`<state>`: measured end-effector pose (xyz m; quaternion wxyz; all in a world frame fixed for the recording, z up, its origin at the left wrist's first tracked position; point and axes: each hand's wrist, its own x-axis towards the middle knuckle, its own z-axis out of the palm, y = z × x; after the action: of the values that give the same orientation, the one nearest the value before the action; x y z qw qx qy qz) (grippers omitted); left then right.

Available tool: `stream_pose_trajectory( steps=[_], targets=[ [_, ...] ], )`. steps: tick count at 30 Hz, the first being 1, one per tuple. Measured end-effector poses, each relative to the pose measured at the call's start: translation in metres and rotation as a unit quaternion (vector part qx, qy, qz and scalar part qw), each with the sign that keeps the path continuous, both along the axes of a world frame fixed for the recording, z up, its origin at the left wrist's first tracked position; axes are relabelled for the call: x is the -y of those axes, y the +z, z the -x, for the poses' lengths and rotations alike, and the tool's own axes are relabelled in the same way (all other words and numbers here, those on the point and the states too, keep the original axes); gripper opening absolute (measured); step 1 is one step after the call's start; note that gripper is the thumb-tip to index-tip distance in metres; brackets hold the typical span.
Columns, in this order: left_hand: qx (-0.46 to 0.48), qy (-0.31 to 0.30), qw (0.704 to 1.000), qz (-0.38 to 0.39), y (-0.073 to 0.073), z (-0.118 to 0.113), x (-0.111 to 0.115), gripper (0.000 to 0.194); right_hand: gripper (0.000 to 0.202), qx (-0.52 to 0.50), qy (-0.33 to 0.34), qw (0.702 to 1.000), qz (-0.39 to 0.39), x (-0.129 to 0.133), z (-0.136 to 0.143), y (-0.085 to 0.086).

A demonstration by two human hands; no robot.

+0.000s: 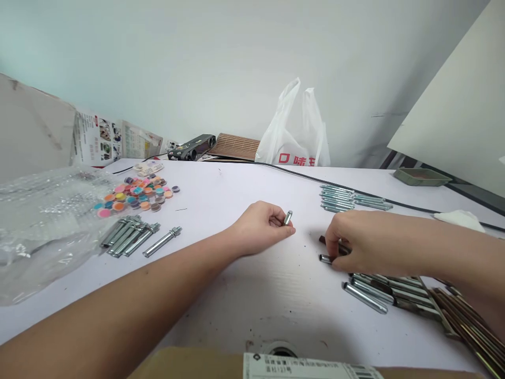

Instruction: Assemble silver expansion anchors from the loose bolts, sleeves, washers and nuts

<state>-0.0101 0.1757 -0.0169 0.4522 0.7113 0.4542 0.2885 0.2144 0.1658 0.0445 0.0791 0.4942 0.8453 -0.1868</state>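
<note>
My left hand is over the middle of the white table, its fingers closed round a short shiny metal piece whose end sticks up. To the right, my right hand reaches down with thumb and fingers pinched on a metal tube lying on the table. A dark piece shows just behind those fingers. More silver tubes lie below my right hand. Behind it are rows of thin silver rods. Assembled bolts with nuts lie at the left.
Colourful small caps are piled at the left beside clear plastic wrap. A white bag stands at the back. A green tray is at the back right, brown rods at the right, and a cardboard box at the near edge.
</note>
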Motion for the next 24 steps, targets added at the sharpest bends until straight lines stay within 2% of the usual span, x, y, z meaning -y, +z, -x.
stream_pose_trajectory(
  steps=[3,8,12,17,21,24],
  targets=[
    [-0.004,0.000,1.000,-0.003,-0.001,0.000,0.000,0.029,0.020,0.082,0.023,0.996,0.029,0.001,0.008,0.011],
    [-0.002,-0.020,1.000,-0.016,-0.002,0.000,0.001,0.026,0.030,0.044,0.006,0.998,-0.049,0.001,0.020,0.016],
    [-0.011,-0.044,0.996,-0.080,-0.001,-0.001,0.003,0.022,0.027,-0.041,0.011,0.996,-0.083,0.003,0.033,0.010],
    [-0.027,-0.053,0.991,-0.120,-0.001,-0.001,0.003,0.028,0.027,-0.098,-0.002,0.993,-0.066,0.005,0.047,0.007],
    [-0.032,-0.046,0.993,-0.100,-0.001,0.000,0.002,0.027,0.031,-0.106,-0.047,0.992,-0.057,0.003,0.048,0.012],
    [-0.025,-0.042,0.996,-0.077,0.001,0.000,0.003,0.027,0.034,-0.092,-0.074,0.993,-0.013,0.001,0.044,0.016]
  ],
)
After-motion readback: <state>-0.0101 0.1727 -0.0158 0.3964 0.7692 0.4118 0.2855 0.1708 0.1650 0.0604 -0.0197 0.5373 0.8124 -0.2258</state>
